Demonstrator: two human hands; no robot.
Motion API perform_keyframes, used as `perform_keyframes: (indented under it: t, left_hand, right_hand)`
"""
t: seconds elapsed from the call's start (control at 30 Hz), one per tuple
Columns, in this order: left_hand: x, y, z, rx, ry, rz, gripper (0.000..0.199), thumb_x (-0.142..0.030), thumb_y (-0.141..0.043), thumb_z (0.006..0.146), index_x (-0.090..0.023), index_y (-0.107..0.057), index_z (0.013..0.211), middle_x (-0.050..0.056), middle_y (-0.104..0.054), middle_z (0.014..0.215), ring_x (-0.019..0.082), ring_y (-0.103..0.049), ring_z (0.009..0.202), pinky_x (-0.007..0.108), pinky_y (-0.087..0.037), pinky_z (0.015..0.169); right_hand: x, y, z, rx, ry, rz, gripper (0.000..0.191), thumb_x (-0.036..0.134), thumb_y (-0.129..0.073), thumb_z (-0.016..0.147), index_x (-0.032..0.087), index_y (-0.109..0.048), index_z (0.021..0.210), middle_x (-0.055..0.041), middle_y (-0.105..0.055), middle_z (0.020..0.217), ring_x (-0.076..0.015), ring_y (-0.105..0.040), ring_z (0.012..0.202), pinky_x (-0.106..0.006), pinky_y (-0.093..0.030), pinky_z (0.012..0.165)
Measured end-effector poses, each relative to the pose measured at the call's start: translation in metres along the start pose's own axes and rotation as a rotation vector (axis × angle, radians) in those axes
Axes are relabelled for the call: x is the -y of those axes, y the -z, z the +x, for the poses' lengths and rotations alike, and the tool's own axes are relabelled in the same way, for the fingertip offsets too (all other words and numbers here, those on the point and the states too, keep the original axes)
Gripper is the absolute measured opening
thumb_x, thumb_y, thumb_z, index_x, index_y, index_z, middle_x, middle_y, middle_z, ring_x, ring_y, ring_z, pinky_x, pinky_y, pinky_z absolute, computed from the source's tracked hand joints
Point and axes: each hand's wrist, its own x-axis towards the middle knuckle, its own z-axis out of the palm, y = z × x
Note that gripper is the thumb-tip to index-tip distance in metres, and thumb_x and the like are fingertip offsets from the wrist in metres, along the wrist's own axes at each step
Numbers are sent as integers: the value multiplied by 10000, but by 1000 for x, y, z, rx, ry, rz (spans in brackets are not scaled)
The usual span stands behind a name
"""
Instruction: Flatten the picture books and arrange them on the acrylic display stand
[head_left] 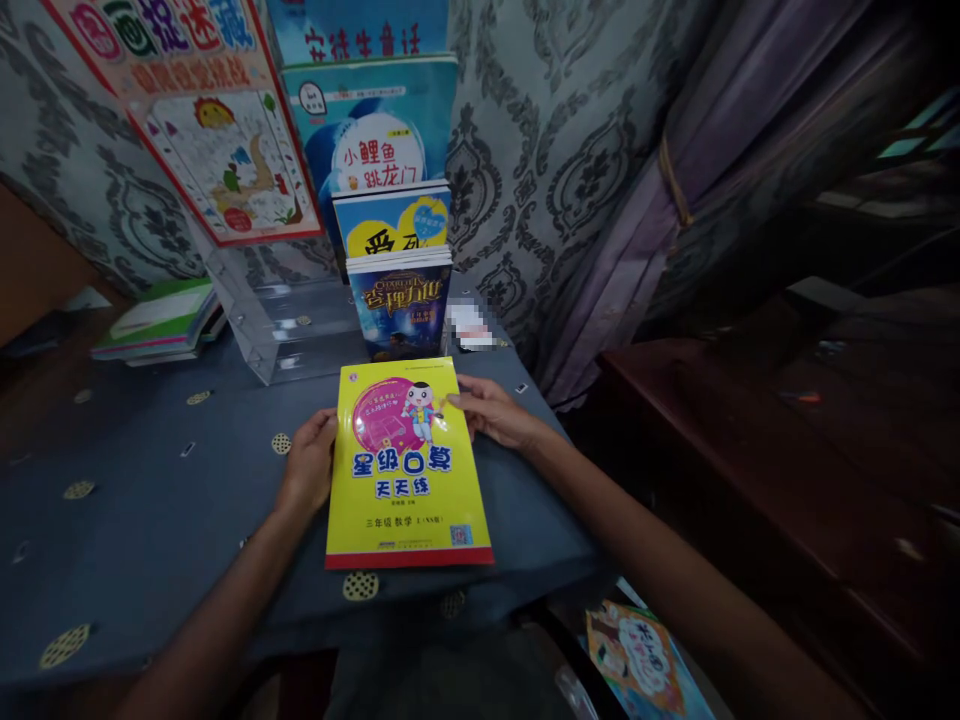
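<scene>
A yellow workbook (409, 510) with a red bottom edge and a cartoon child on its cover is held face up between my two hands, over the table's front part. My left hand (309, 455) grips its left edge, the fingers running behind the cover. On the upper right edge my right hand (499, 412) closes, with the thumb on the front. Just beyond the workbook's top, a dark blue book (401, 310) stands at the front of a clear acrylic rack (262, 330). Behind it rise a yellow-and-blue book (375, 228) and a teal book (375, 110).
A large picture book (232, 160) leans in the rack's left side. Several books lie stacked (161, 315) at the table's left back. A small white item (471, 328) is right of the rack. Below the table's right edge lies a colourful book (637, 660). A purple curtain (622, 200) hangs at right.
</scene>
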Motion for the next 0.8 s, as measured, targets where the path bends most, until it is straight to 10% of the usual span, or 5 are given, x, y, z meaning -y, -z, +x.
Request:
perform_keyframes:
  t: [0.43, 0.8]
  left_hand:
    - [15, 31, 10, 135, -814, 1208, 282, -326, -410, 1001, -192, -646, 1077, 117, -682, 1162, 252, -645, 1062, 405, -533, 922]
    - [15, 32, 24, 324, -806, 1332, 269, -413, -433, 1024, -203, -581, 1103, 153, -577, 1415, 319, -482, 1392, 514, -466, 1104]
  right_hand:
    - [-17, 5, 12, -171, 123, -436, 495, 322, -716, 745, 169, -611, 1204, 63, -649, 642, -81, -507, 411, -181, -365, 308]
    - [-15, 9, 19, -271, 111, -551, 673, 411, -722, 723, 181, -545, 1330, 65, -611, 665, -97, -497, 414, -203, -356, 340]
